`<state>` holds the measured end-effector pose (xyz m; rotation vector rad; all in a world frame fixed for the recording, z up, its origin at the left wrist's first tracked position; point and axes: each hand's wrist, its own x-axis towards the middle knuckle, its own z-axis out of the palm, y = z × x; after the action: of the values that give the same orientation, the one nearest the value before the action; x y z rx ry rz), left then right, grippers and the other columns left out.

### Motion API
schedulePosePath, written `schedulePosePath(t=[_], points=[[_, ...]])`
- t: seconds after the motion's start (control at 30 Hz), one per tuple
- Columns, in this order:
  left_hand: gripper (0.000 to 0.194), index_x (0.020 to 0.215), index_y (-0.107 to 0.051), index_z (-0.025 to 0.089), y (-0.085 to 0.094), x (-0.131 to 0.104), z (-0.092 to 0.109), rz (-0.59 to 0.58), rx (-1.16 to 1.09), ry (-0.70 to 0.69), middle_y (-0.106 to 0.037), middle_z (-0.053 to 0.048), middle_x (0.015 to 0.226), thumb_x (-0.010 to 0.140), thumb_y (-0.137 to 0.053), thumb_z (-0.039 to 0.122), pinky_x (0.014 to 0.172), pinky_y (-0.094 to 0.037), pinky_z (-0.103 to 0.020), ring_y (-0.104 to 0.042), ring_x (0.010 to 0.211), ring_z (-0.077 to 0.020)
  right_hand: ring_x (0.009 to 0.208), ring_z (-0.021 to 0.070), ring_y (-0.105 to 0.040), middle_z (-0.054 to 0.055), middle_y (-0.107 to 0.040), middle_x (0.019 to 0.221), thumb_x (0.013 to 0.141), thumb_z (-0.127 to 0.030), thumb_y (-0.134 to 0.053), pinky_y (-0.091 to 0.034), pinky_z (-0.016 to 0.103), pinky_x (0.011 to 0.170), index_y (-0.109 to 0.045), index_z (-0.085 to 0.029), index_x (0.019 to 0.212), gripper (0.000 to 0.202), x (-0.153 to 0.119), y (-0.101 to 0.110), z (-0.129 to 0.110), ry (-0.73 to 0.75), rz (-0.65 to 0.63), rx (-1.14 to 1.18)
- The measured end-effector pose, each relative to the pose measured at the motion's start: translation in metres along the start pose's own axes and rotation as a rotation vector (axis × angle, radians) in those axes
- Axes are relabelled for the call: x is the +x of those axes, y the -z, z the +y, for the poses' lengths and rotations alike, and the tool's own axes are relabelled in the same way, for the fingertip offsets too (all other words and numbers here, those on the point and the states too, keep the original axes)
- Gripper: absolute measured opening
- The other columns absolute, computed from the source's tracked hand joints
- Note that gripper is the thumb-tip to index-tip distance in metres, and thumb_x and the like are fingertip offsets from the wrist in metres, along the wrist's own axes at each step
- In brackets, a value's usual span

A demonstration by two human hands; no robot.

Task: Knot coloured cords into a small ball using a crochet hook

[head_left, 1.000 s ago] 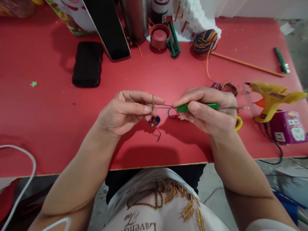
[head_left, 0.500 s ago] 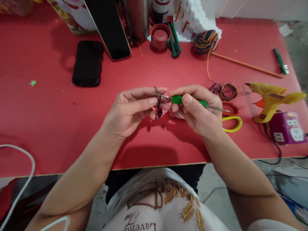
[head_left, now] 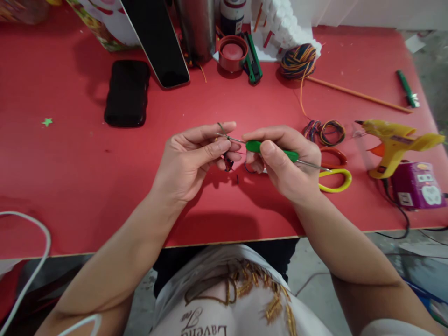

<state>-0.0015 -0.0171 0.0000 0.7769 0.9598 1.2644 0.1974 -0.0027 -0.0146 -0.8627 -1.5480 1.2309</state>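
In my right hand (head_left: 285,161) is a crochet hook (head_left: 254,146) with a green grip, pinched between thumb and fingers. Its thin metal tip points left, up against the fingers of my left hand (head_left: 198,158). That hand's thumb and fingers are closed on dark yarn (head_left: 228,164), which loops over the raised index finger. A small dark bunch of the yarn hangs under the left fingers; its exact shape is partly hidden. Scissors with red and yellow handles (head_left: 336,181) lie just right of my right hand, partly covered by it.
A yarn ball (head_left: 298,61), a coil of yarn (head_left: 332,133) and an orange stick (head_left: 360,95) lie to the right. Beyond them is a yellow glue gun (head_left: 388,140) by a purple box (head_left: 418,185). A black case (head_left: 127,93), leaning phone (head_left: 157,42) and green cutter (head_left: 253,60) stand farther back.
The yarn loop on the left index finger has shrunk and slid left, and the hook tip now lies close by the left thumb. Both hands have shifted slightly.
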Motion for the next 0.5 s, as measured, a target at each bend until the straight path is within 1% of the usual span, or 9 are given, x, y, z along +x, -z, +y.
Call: schedulePosePath(t=[0.13,0.2,0.27,0.37,0.5], points=[[0.031,0.109,-0.084,0.029,-0.004,-0.003,-0.003,0.067,0.056,0.002,-0.084,0.002,0.089,0.08,-0.095,0.03,0.064,-0.062,-0.027,-0.079,0.08,-0.0176,0.077,0.0203,-0.075,0.003,-0.078,0.09,0.103,-0.051,-0.067,-0.061,0.033,0.068,-0.08,-0.033,0.119,0.027,-0.005,-0.002,-0.001,0.08,0.051,-0.164],[0.033,0.113,-0.082,0.03,-0.005,-0.003,-0.005,0.085,0.065,0.007,-0.084,0.005,0.09,0.082,-0.094,0.03,0.069,-0.063,-0.028,-0.079,0.082,-0.0165,0.081,0.0217,-0.077,0.004,-0.078,0.094,0.105,-0.049,-0.064,-0.063,0.036,0.074,-0.08,-0.034,0.121,0.027,-0.007,-0.004,0.0,0.109,0.063,-0.229],[0.031,0.112,-0.083,0.03,-0.007,-0.003,-0.008,0.1,0.047,-0.011,-0.084,0.004,0.09,0.082,-0.093,0.028,0.071,-0.063,-0.029,-0.078,0.081,-0.0161,0.084,0.0235,-0.077,0.005,-0.079,0.098,0.106,-0.047,-0.063,-0.064,0.04,0.079,-0.079,-0.034,0.124,0.028,-0.008,-0.006,0.001,0.139,0.056,-0.279],[0.025,0.106,-0.084,0.026,-0.008,-0.002,-0.011,0.117,0.003,-0.036,-0.084,0.0,0.088,0.082,-0.093,0.025,0.068,-0.063,-0.029,-0.076,0.074,-0.0154,0.087,0.026,-0.077,0.006,-0.081,0.103,0.106,-0.042,-0.062,-0.065,0.045,0.087,-0.077,-0.033,0.127,0.028,-0.009,-0.011,0.001,0.2,0.045,-0.352],[0.022,0.102,-0.085,0.027,-0.007,-0.001,-0.013,0.128,-0.018,-0.025,-0.082,0.001,0.082,0.082,-0.093,0.023,0.068,-0.064,-0.025,-0.075,0.071,-0.0134,0.101,0.0281,-0.077,0.004,-0.082,0.112,0.105,-0.034,-0.062,-0.063,0.048,0.099,-0.072,-0.037,0.132,0.028,-0.008,-0.014,0.0,0.282,0.043,-0.447]])
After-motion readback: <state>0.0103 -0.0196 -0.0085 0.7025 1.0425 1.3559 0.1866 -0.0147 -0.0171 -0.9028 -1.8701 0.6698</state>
